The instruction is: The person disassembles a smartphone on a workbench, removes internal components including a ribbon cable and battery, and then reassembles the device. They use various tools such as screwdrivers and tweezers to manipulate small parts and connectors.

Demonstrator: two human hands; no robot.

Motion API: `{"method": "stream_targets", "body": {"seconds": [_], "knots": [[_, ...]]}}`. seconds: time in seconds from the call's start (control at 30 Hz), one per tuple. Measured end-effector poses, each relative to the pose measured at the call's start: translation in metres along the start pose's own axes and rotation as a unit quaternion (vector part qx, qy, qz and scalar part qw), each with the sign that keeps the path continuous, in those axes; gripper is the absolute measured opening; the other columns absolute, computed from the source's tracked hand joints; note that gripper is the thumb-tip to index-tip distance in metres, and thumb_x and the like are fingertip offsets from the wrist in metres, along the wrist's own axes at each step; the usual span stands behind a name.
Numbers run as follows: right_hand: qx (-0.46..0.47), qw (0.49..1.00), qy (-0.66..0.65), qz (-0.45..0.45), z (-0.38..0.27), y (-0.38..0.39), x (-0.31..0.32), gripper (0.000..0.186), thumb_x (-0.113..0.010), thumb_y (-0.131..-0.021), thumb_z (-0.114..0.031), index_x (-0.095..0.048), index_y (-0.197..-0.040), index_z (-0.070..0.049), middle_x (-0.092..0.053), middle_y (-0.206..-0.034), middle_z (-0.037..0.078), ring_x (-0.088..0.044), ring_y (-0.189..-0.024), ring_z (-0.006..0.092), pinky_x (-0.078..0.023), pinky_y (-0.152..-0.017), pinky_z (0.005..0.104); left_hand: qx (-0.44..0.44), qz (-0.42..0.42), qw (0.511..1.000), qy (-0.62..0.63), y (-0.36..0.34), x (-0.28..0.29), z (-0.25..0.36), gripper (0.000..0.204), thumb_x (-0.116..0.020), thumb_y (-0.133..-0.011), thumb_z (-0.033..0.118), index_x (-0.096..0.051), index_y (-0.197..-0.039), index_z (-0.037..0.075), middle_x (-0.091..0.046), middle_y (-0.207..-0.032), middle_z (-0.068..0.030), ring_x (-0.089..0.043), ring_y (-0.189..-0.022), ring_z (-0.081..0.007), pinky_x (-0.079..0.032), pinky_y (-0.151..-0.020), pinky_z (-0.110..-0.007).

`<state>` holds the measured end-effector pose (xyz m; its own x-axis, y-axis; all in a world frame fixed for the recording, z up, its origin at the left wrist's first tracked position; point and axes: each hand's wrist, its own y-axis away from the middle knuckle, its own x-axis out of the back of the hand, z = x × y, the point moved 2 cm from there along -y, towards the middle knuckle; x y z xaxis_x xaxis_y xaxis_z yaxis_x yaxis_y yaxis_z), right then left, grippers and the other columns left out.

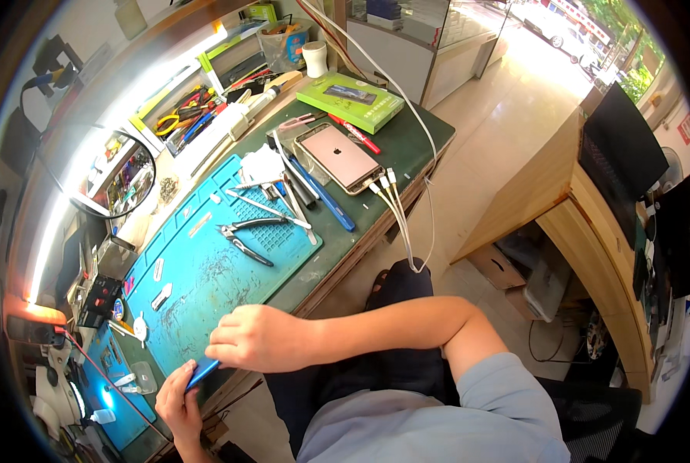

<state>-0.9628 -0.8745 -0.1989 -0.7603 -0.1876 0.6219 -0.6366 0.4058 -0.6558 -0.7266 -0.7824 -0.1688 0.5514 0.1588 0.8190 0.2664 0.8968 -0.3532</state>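
A slim blue slab, phone-like and seen nearly edge-on (pixel 202 373), is held between my two hands at the near edge of the bench. My left hand (pixel 178 404) pinches its lower left end. Curled over its upper right end are the fingers of my right hand (pixel 246 337); they hide that part. Just beyond lies the blue repair mat (pixel 183 309), scuffed and dark-stained in the middle. Black-handled nippers (pixel 246 238) rest open on it, close to tweezers (pixel 268 205). Nearer my hands is a small metal piece (pixel 161 297) on the mat.
A phone (pixel 339 157) with white cables (pixel 395 204) lies at the bench's right, beside a green box (pixel 350 100) and a blue pen-like tool (pixel 331 202). Left stands a round magnifier (pixel 153 171); behind are pliers (pixel 171 122). A wooden desk (pixel 530 181) stands across the floor.
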Motion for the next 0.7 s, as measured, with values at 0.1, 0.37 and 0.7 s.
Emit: {"method": "stream_targets", "body": {"seconds": [0.1,0.37,0.7], "knots": [[0.035,0.999,-0.009,0.03,0.002,-0.001,-0.004,0.025,-0.068,-0.083,-0.016,-0.066,-0.106,-0.006,-0.066,-0.1,0.004,-0.065,-0.094,0.0205,-0.053,-0.078,0.0336,0.01,0.022,0.999,0.034,0.011,0.0,-0.007,0.024,-0.06,-0.095,0.008,-0.066,-0.115,-0.002,-0.072,-0.111,-0.0216,-0.07,-0.104,-0.0375,-0.054,-0.095,-0.044],[0.058,0.991,-0.049,0.111,0.012,-0.007,0.001,0.02,-0.065,-0.081,-0.016,-0.065,-0.098,-0.004,-0.062,-0.094,0.005,-0.062,-0.091,0.0212,-0.05,-0.075,0.0338,-0.02,0.069,0.997,0.013,0.008,-0.012,-0.017,0.035,-0.055,-0.104,0.027,-0.065,-0.113,-0.005,-0.07,-0.109,-0.0252,-0.069,-0.103,-0.0398,-0.053,-0.095,-0.049],[0.009,0.99,-0.113,0.088,0.02,-0.002,-0.011,0.019,-0.065,-0.082,-0.011,-0.066,-0.096,0.001,-0.068,-0.1,0.008,-0.067,-0.097,0.0241,-0.055,-0.083,0.0346,-0.023,0.08,0.996,0.005,-0.006,-0.019,-0.007,0.028,-0.056,-0.103,0.018,-0.069,-0.11,-0.006,-0.072,-0.107,-0.0258,-0.07,-0.099,-0.0386,-0.056,-0.09,-0.047]]}}
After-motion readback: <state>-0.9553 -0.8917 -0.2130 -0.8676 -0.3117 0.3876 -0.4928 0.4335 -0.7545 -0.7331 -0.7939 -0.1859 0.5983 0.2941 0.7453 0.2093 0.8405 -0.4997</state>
